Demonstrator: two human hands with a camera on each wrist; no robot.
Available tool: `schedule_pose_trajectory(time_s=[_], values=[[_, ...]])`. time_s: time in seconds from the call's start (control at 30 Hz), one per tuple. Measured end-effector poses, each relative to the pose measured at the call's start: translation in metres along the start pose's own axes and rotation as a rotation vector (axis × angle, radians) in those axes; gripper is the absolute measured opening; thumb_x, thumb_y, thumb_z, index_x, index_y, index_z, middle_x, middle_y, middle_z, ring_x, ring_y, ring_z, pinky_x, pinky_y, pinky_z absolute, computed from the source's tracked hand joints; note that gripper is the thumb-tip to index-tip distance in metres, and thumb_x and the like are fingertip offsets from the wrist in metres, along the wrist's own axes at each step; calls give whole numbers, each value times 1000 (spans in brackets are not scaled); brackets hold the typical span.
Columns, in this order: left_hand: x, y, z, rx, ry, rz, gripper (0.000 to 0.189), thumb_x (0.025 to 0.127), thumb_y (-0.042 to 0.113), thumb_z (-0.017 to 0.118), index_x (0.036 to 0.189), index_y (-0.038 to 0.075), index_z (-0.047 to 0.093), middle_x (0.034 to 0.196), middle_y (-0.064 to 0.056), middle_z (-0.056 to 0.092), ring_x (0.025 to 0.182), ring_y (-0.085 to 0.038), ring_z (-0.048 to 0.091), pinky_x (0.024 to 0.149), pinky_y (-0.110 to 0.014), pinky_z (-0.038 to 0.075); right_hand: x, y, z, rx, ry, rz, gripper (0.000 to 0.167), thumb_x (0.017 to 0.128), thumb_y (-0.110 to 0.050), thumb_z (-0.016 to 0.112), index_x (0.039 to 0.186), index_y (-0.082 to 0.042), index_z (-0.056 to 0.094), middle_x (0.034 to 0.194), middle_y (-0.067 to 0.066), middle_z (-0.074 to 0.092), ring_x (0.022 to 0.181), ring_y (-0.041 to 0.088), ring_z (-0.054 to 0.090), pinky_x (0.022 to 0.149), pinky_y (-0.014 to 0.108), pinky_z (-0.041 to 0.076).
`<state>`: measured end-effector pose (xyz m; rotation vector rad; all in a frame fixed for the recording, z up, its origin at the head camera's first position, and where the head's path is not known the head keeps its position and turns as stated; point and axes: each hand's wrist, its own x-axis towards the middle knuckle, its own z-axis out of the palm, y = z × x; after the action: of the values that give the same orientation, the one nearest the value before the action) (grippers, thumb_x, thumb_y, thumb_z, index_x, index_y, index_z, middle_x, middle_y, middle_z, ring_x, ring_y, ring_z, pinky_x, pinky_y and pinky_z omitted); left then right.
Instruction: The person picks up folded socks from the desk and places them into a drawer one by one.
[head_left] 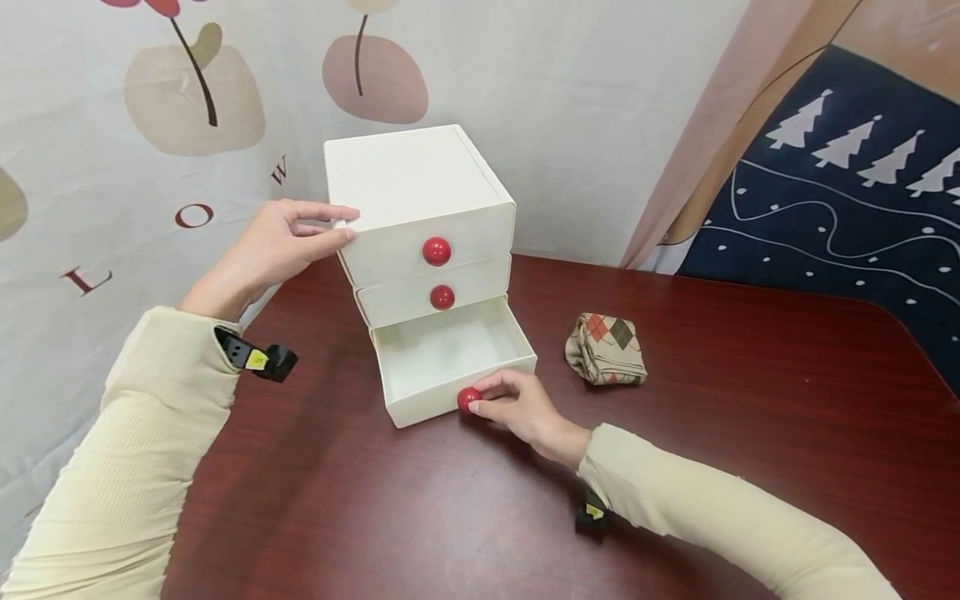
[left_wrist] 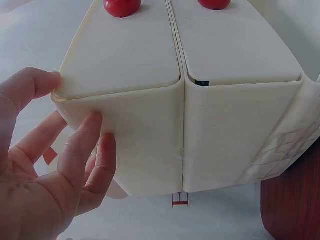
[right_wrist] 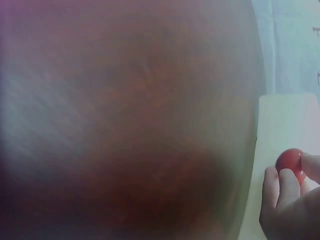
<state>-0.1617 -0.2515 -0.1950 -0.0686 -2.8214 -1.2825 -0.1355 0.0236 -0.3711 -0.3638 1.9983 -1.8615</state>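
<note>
A white three-drawer cabinet [head_left: 412, 175] with red round knobs stands on the table. Its bottom drawer [head_left: 442, 358] is pulled out, and nothing shows inside. My right hand [head_left: 525, 412] pinches the red knob [head_left: 468, 399] of that drawer between thumb and fingers, seen also in the right wrist view at the knob [right_wrist: 291, 164]. At the cabinet's upper left front corner, my left hand [head_left: 281, 246] grips the edge. In the left wrist view its thumb lies at the front edge and its fingers touch the side panel [left_wrist: 145, 135]. The upper two drawers are closed.
A folded beige argyle cloth item [head_left: 609, 350] lies on the dark red table [head_left: 735, 367], right of the cabinet. A patterned white curtain [head_left: 570, 108] hangs close behind. Farther right is a dark blue cloth with white trees [head_left: 840, 200].
</note>
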Motion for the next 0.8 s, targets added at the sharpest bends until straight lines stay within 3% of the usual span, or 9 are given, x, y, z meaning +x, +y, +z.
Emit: schedule_pose_trajectory(time_s=[0.33,0.8], values=[[-1,0,-1,-18,-5,-14,43,83,39,60,121,19,56,120,-10,53,100,-10,53,89,-41,32,-35,3,-1,91,-43,49,25,76,4,65,99,10,57,88,8,60,74,11,60,68,30,50],[0,-1,0,-19,0,-7,42,82,39,60,120,20,57,116,-10,56,98,-9,54,88,-39,33,-43,8,0,141,-58,59,26,78,7,61,101,14,54,96,21,62,78,11,61,75,32,48]])
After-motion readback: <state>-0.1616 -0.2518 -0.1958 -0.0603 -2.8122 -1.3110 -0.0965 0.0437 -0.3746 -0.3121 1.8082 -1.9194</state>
